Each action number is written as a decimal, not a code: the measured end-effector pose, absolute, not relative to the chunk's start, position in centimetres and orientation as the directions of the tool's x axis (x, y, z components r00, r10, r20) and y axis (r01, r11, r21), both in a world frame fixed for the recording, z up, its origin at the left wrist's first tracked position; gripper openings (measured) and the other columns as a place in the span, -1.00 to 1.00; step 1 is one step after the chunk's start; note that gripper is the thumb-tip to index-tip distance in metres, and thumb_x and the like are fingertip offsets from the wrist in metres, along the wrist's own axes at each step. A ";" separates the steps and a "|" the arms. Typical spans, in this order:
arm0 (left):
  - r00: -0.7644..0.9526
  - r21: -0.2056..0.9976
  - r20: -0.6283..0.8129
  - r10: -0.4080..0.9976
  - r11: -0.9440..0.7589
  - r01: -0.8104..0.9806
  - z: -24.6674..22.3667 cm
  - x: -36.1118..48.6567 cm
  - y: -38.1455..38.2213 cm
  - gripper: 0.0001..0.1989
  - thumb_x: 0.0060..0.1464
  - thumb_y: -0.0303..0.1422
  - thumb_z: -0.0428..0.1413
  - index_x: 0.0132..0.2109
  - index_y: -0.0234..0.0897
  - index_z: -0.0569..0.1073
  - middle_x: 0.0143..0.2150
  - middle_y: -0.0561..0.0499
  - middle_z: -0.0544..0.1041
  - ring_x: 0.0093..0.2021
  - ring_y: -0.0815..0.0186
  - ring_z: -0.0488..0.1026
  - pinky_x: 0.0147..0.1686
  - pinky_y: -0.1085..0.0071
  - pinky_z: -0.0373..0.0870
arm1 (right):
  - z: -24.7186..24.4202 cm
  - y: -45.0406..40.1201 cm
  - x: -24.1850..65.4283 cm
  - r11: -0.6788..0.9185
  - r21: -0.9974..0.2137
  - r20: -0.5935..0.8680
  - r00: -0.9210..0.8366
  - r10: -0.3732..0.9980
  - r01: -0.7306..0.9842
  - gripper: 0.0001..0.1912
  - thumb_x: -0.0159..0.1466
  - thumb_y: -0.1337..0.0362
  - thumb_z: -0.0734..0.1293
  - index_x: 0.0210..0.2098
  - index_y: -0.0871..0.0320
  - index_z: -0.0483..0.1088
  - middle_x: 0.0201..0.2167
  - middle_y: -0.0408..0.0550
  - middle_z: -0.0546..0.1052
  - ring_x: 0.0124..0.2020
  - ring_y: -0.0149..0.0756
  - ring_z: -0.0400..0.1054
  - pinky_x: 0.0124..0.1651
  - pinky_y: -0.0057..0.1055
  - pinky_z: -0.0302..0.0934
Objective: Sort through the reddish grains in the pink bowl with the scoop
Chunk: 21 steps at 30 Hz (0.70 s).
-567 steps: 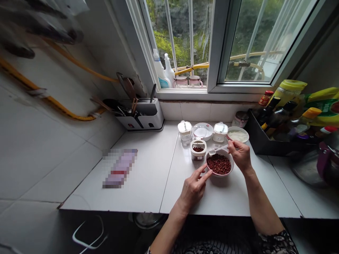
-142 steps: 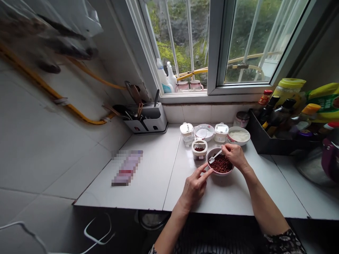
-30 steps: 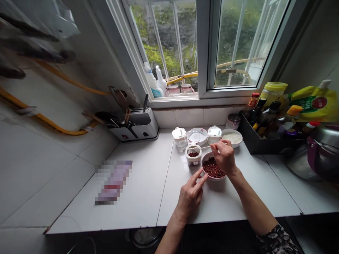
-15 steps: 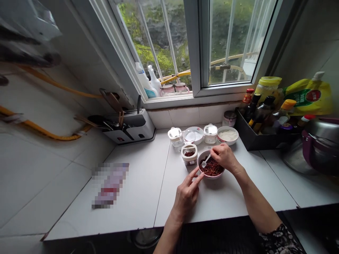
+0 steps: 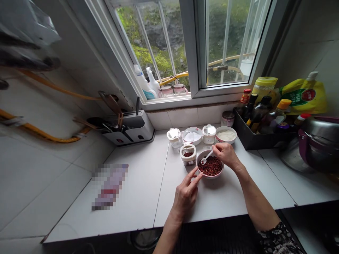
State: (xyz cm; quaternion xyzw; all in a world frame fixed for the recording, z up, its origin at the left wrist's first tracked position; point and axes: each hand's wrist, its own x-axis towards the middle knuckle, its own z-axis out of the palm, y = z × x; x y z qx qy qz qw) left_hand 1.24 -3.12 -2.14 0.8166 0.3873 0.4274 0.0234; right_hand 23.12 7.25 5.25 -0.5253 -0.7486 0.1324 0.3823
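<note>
My right hand (image 5: 224,154) pinches the handle of a small white spoon (image 5: 207,157). Its scoop is over the left part of a bowl and carries a few dark red bits. The bowl (image 5: 213,176) is filled with dried red-brown grains (image 5: 212,165) that look like Sichuan peppercorns. Stretched fingers of my left hand (image 5: 186,192) rest against the bowl's near left side. Just left of the bowl stands a clear jar (image 5: 188,160) with a white rim, holding some of the same grains; its lid looks raised.
Behind are two white-lidded jars (image 5: 173,137) (image 5: 209,134), a bowl of white powder (image 5: 192,135) and a bowl of white grains (image 5: 226,135). A black box of bottles (image 5: 246,135) and a steel pot (image 5: 317,148) stand right. A utensil holder (image 5: 129,128) and a blurred packet (image 5: 111,187) are left.
The spoon's scoop has risen slightly from the grains and now shows a few in it. My left hand stays at the bowl. The whole view has shifted a little.
</note>
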 end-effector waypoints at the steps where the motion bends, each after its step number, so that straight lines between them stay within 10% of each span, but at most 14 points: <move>1: 0.334 0.369 0.682 0.651 -0.700 0.611 -2.1 1.2 -3.1 -0.41 0.18 -0.67 -0.09 0.28 -0.14 0.32 0.25 -0.17 0.40 0.15 0.24 0.47 0.02 0.35 0.54 | 5.3 7.2 23.1 0.424 -0.580 0.443 -0.168 0.881 0.695 -0.55 0.30 0.16 0.18 -0.70 0.11 0.12 -0.74 -0.17 0.26 -0.62 -0.43 0.05 -0.46 -0.42 -0.04; 8: 0.324 0.366 0.693 0.645 -0.701 0.612 -2.1 1.3 -3.1 -0.42 0.16 -0.69 -0.09 0.26 -0.18 0.35 0.24 -0.18 0.40 0.13 0.25 0.48 -0.02 0.40 0.55 | 5.4 7.2 22.8 0.448 -0.462 0.471 -0.216 0.855 0.766 -0.57 0.29 0.18 0.18 -0.69 0.11 0.13 -0.73 -0.13 0.31 -0.58 -0.37 0.13 -0.26 -0.36 0.06; 21: 0.330 0.388 0.681 0.654 -0.703 0.596 -2.1 1.5 -3.1 -0.39 0.17 -0.68 -0.10 0.29 -0.15 0.30 0.23 -0.21 0.40 0.10 0.23 0.51 -0.02 0.35 0.55 | 5.4 7.1 22.9 0.303 -0.736 0.324 -0.078 0.943 0.605 -0.56 0.26 0.10 0.18 -0.71 0.10 0.13 -0.78 -0.18 0.26 -0.64 -0.42 0.13 -0.49 -0.44 -0.01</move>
